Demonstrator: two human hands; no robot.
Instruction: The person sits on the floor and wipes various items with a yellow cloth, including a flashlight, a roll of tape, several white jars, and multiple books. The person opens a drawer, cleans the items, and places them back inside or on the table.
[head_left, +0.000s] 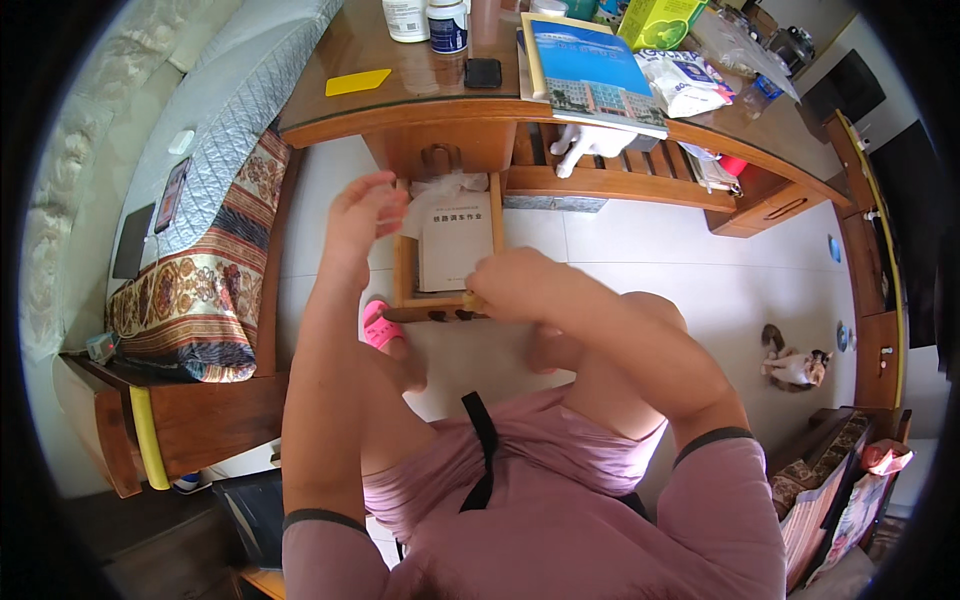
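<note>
A wooden drawer (403, 270) stands pulled out below the glass-topped desk (330, 124). Inside it lie a pale paper-covered book (455, 247) and a crumpled clear plastic bag (439, 196). My left hand (367, 206), slightly blurred, is raised at the drawer's left side with its fingers apart, beside the bag; nothing shows in it. Over the drawer's near right corner is my right hand (514, 283), fingers curled, with a small yellowish thing (472, 301) at the fingertips; whether it is gripped is unclear.
On the desk are bottles (448, 28), a yellow card (358, 82), a black case (482, 73), a blue booklet (592, 71) and a wipes pack (682, 81). A white cat (589, 144) is on the slatted shelf below; another cat (799, 369) lies on the floor at right.
</note>
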